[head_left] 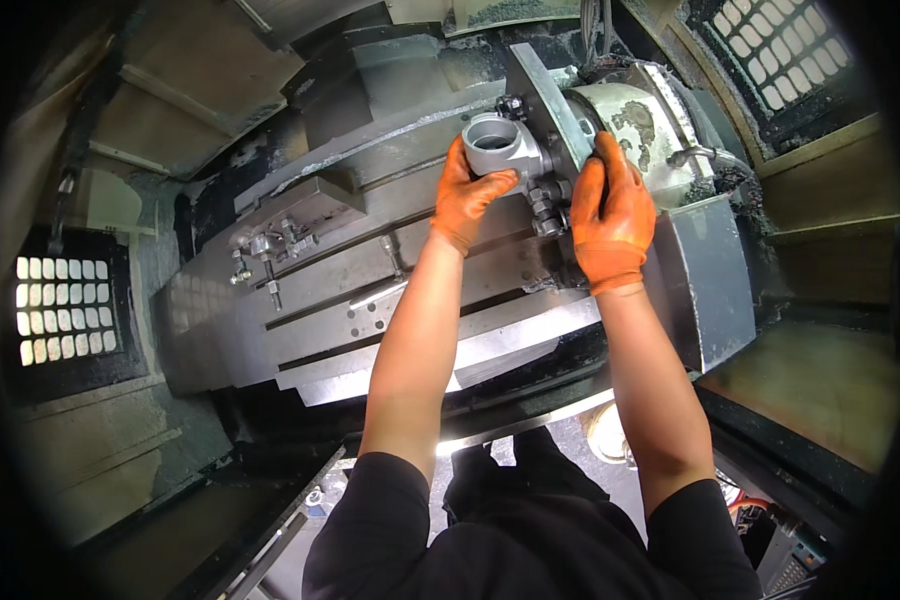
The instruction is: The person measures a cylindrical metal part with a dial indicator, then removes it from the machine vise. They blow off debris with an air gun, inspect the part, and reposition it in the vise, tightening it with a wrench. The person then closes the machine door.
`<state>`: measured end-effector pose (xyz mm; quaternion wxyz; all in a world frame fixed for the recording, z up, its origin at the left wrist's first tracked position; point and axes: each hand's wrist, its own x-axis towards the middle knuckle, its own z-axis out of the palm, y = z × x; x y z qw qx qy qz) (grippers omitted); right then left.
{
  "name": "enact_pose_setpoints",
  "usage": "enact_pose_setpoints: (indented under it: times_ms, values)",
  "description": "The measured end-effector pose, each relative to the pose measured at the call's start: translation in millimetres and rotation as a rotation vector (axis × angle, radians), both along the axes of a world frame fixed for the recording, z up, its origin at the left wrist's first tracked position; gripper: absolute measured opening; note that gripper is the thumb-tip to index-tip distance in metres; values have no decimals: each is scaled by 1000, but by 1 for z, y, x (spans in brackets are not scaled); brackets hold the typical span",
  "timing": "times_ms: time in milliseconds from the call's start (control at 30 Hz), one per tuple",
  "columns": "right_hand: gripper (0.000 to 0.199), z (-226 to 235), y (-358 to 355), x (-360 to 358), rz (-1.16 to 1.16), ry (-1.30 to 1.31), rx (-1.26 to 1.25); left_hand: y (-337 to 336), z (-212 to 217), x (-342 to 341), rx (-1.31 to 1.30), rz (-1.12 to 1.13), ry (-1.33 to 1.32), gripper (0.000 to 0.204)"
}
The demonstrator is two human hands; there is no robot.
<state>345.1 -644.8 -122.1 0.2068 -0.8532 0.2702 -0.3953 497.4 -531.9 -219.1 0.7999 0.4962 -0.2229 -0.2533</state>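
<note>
My left hand [470, 200], in an orange glove, grips a grey metal casting [511, 158] with a round bore facing up. Its thumb lies along the casting's near side, fingers around the left. The casting sits against the left face of an upright steel plate [552, 108]. Below it, several bolts and clamp fittings [546, 205] stick out from the plate. My right hand [615, 215], also gloved in orange, is at the plate's right side, fingers stretched upward and thumb apart. Its fingertips reach the gap between the plate and a round, worn-painted machine head [625, 125]; their contact there is partly hidden.
A slotted machine table [370, 270] runs left. On it are a metal block [310, 205], clamp fittings [265, 245] and a small T-shaped tool [392, 258]. A grey housing [712, 280] stands right. Enclosure walls with grated windows [65, 310] surround this; a cable [715, 155] hangs right.
</note>
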Motion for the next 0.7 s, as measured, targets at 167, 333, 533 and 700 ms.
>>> enact_pose_setpoints:
  times_ms: [167,333,533,700]
  values:
    - [33,3,-4,2,-1,-1,-41,-7,-1,-2,-35,-30,61,70]
    - [30,3,-3,6,3,-18,-104,-6,-7,-2,-105,-76,142,72]
    - [30,3,-2,6,-3,-1,-113,-6,-11,-1,-166,-117,231,79]
    - [30,4,0,6,-26,18,-111,-11,4,-14,-18,-56,142,74]
